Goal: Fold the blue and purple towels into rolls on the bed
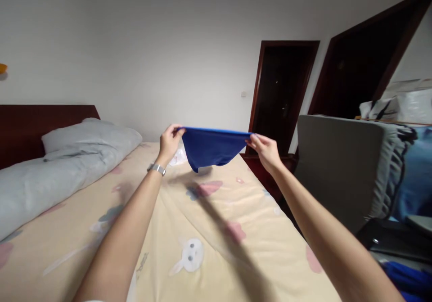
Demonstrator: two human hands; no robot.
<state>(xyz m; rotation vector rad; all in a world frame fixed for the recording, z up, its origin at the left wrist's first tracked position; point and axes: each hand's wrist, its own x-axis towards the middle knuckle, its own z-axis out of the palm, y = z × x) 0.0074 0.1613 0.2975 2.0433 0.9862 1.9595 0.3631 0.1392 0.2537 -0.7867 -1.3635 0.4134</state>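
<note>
A dark blue cloth [213, 148] hangs in the air above the bed, its top edge stretched nearly straight between my hands. My left hand [171, 141] pinches its left corner; a silver watch band is on that wrist. The right corner is gripped between the fingers of my right hand [265, 149]. The cloth's lower edge hangs loose and uneven, lowest towards the left. Beneath it lies the yellow patterned sheet [189, 212], crossed by shadows. A small whitish item [178, 156] lies on the sheet behind the cloth, partly hidden.
Grey bedding [77, 160] lies along the bed's left side, by a dark wooden headboard [47, 122]. At the right stand a grey covered panel [337, 167] and stacked belongings, with blue fabric [410, 279] low down. A dark door [283, 95] is behind.
</note>
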